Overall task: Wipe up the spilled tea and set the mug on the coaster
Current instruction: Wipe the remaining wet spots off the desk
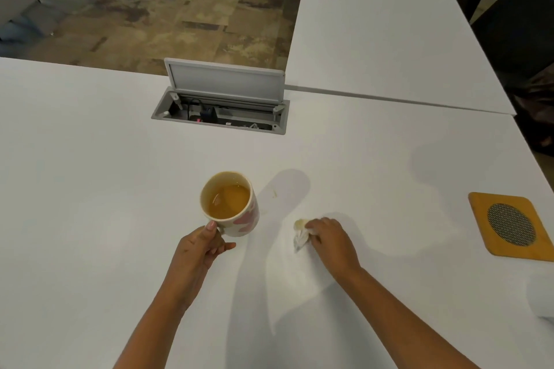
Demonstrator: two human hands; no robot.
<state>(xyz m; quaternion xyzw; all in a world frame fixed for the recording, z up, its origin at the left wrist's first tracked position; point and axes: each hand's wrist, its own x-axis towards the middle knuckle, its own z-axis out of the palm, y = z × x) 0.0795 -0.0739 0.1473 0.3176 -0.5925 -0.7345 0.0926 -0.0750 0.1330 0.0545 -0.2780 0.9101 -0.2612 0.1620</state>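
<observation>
**White desk nearly dry, mug lifted aside**

Amber tea half fills the cream ceramic mug with pink petal shapes (228,204). The left hand (201,252) has its fingers curled tight around the handle, thumb pressed on top near the rim. The mug sits level, to the left of the wiping patch, probably so that the tea stays in and the cleaning has room. Whether its base touches the white desk (90,189) I cannot tell.

The right hand (326,238) has its fingertips pinched together on a crumpled white paper tissue (300,234), stained yellowish at its far end, pressed to the desk. A small tan speck (273,194) remains beyond it, near the mug; that likely needs one more pass.

Well to the right lies the square wooden coaster with a dark mesh disc (509,226), bare and ready for the mug. An open grey cable hatch (220,112) sits further back.
</observation>
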